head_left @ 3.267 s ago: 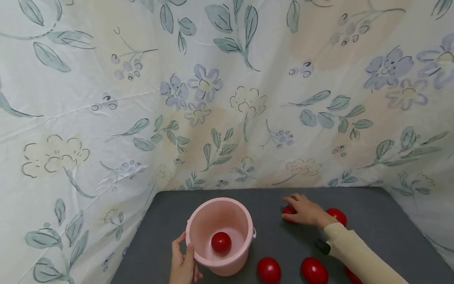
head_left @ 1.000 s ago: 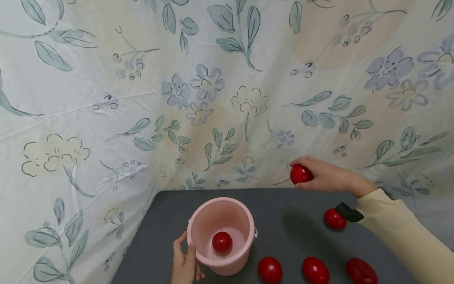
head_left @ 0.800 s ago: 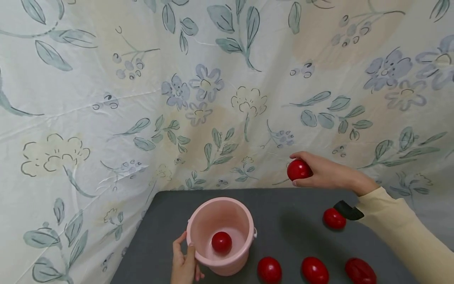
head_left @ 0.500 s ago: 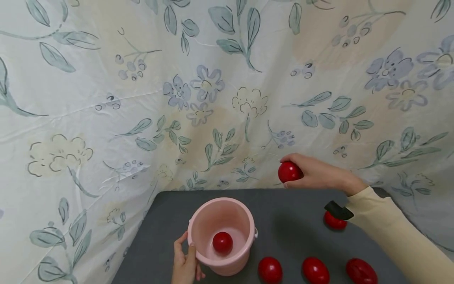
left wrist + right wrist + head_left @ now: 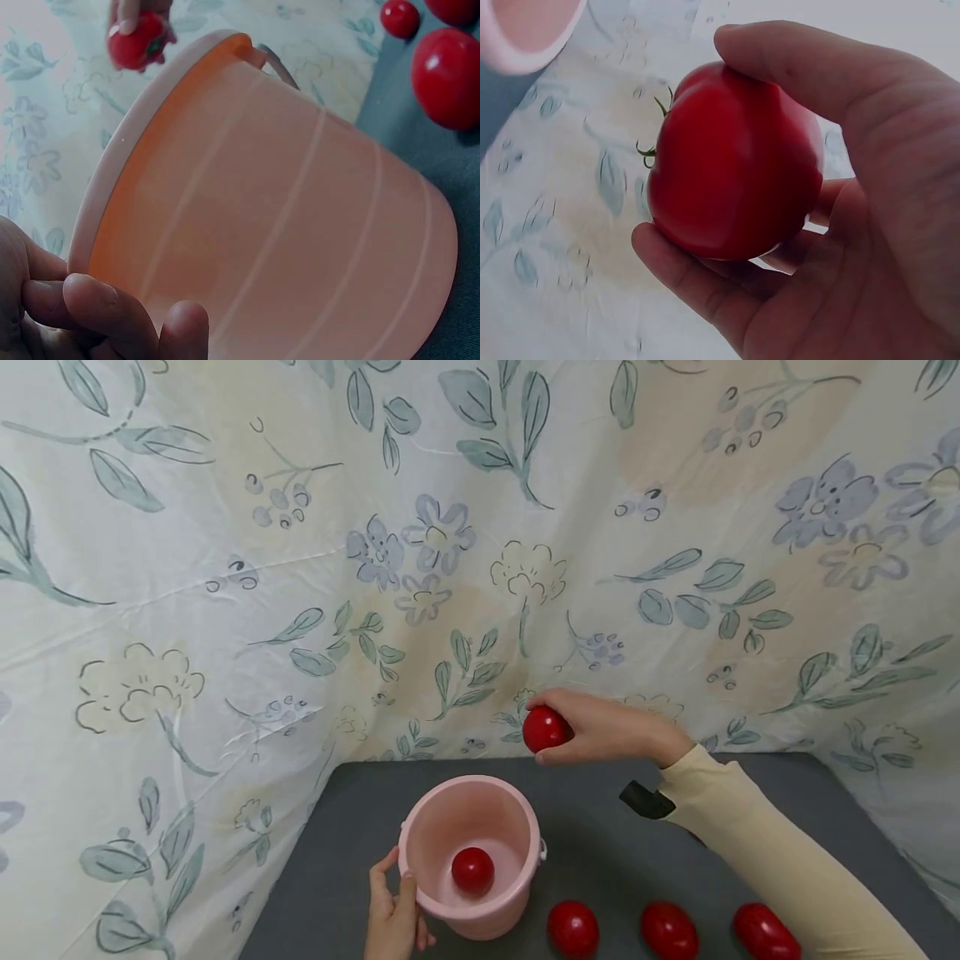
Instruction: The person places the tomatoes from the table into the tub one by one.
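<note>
One tomato in right hand, above bucket

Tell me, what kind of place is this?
Probably a makeshift tabletop set, not a real kitchen: a flowered sheet hangs behind a grey table holding only a pink bucket and red tomatoes.

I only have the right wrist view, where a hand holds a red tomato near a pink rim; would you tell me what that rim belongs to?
Observer: It is a pink bucket standing upright on the grey table.
Operator: Thank you. Is anything inside it?
Observer: One red tomato in the bucket lies on its bottom.
Operator: Is the bucket held?
Observer: Yes, the left hand grips its near left side.
Operator: Are other tomatoes about?
Observer: Three loose tomatoes lie in a row right of the bucket, while the right hand holds the held tomato above and behind the rim.
</note>
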A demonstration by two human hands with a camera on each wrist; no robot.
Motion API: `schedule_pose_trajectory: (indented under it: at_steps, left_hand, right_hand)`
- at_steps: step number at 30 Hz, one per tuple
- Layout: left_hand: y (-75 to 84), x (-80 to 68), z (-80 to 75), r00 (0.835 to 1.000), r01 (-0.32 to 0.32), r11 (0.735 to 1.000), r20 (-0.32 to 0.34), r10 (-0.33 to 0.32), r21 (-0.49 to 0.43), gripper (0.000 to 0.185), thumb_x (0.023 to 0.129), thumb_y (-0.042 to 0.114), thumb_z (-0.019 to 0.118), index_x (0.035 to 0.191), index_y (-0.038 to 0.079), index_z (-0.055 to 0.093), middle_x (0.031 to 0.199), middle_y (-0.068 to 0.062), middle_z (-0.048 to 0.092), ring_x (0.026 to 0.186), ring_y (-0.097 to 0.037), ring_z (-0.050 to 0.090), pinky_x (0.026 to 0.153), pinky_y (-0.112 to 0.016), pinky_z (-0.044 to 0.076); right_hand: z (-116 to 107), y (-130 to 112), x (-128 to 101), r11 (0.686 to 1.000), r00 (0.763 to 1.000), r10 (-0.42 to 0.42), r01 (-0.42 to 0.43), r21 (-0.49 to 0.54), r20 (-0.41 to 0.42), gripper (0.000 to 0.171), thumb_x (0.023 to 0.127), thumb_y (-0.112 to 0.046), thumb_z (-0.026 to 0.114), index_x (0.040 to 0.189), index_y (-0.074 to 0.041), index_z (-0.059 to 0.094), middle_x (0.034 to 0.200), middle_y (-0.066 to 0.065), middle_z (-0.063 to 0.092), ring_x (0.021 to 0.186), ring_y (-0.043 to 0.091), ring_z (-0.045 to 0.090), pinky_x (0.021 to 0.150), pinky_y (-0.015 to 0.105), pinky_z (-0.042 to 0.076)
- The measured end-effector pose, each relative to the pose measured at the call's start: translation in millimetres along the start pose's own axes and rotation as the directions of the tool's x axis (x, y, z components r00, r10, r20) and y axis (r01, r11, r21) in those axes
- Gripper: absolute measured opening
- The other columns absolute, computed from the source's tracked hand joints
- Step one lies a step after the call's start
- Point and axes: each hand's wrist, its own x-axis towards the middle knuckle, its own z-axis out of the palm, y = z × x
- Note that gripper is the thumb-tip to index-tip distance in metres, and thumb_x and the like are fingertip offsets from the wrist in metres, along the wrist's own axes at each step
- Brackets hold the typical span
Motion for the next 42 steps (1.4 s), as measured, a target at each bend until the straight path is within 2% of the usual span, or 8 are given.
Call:
schedule_pose_trajectory:
  at_steps: [9, 14, 26, 35, 39, 42]
  left_hand:
    - [1.2, 0.9, -1.9, 1.0, 0.005, 1.0, -0.001, -0.005, 0.005, 0.048, 0.108, 0.014, 0.036, 0.152, 0.01, 0.016, 0.048, -0.004, 0.048, 0.035, -0.011, 0.05, 0.046, -0.03, 0.052]
    - [2.9, 1.4, -2.5, 1.0, 0.009, 1.0, -0.004, -0.008, 0.015, 0.048, 0.108, 0.014, 0.036, 0.152, 0.011, 0.016, 0.048, -0.004, 0.048, 0.035, -0.011, 0.05, 0.046, -0.029, 0.052]
    - [4.7, 3.2, -2.5, 1.0, 0.026, 0.999, 0.013, -0.027, 0.035, 0.048, 0.109, 0.016, 0.036, 0.152, 0.012, 0.016, 0.048, -0.003, 0.048, 0.036, -0.012, 0.05, 0.046, -0.03, 0.052]
    - [5.0, 1.6, -4.6, 0.998, 0.056, 0.998, 0.0, -0.056, 0.042, 0.046, 0.109, 0.016, 0.035, 0.151, 0.013, 0.017, 0.047, -0.001, 0.047, 0.035, -0.01, 0.049, 0.045, -0.029, 0.051]
    - [6.1, 1.5, -6.5, 0.997, 0.072, 0.996, 0.001, -0.072, 0.06, 0.046, 0.109, 0.017, 0.035, 0.151, 0.014, 0.017, 0.048, -0.002, 0.049, 0.036, -0.012, 0.051, 0.045, -0.03, 0.051]
    - [6.8, 1.8, -8.3, 0.998, 0.066, 0.996, 0.013, -0.067, 0.056, 0.047, 0.109, 0.019, 0.036, 0.151, 0.014, 0.017, 0.049, -0.002, 0.049, 0.037, -0.012, 0.05, 0.046, -0.03, 0.051]
  right_hand:
    - [18.6, -24.0, 27.9, 0.994, 0.993, -0.107, 0.107, 0.015, 0.047, 0.075, 0.079, -0.03, 0.084, 0.143, -0.02, 0.046, 0.134, 0.001, 0.057, 0.119, 0.023, 0.056, 0.082, 0.032, 0.061]
    - [29.3, -32.5, 42.4, 0.989, 0.986, -0.149, 0.15, -0.014, 0.073, 0.075, 0.079, -0.029, 0.086, 0.142, -0.019, 0.047, 0.136, 0.0, 0.057, 0.121, 0.022, 0.055, 0.083, 0.032, 0.061]
    - [45.6, -44.2, 70.7, 0.982, 0.972, -0.188, 0.191, -0.005, 0.14, 0.073, 0.077, -0.028, 0.086, 0.139, -0.021, 0.049, 0.132, -0.004, 0.059, 0.118, 0.017, 0.056, 0.082, 0.028, 0.06]
    - [85.6, -38.0, 82.6, 0.986, 0.954, -0.161, 0.167, -0.002, 0.253, 0.061, 0.08, -0.027, 0.083, 0.133, -0.02, 0.052, 0.125, -0.004, 0.062, 0.113, 0.015, 0.057, 0.079, 0.023, 0.058]
    - [101.4, -38.6, 87.4, 0.991, 0.935, -0.129, 0.137, -0.001, 0.33, 0.062, 0.076, -0.028, 0.086, 0.129, -0.024, 0.055, 0.118, -0.008, 0.062, 0.107, 0.011, 0.058, 0.074, 0.021, 0.057]
    - [112.2, -41.0, 90.7, 0.994, 0.911, -0.108, 0.113, 0.011, 0.398, 0.056, 0.076, -0.03, 0.085, 0.124, -0.026, 0.057, 0.11, -0.011, 0.063, 0.101, 0.009, 0.06, 0.072, 0.022, 0.057]
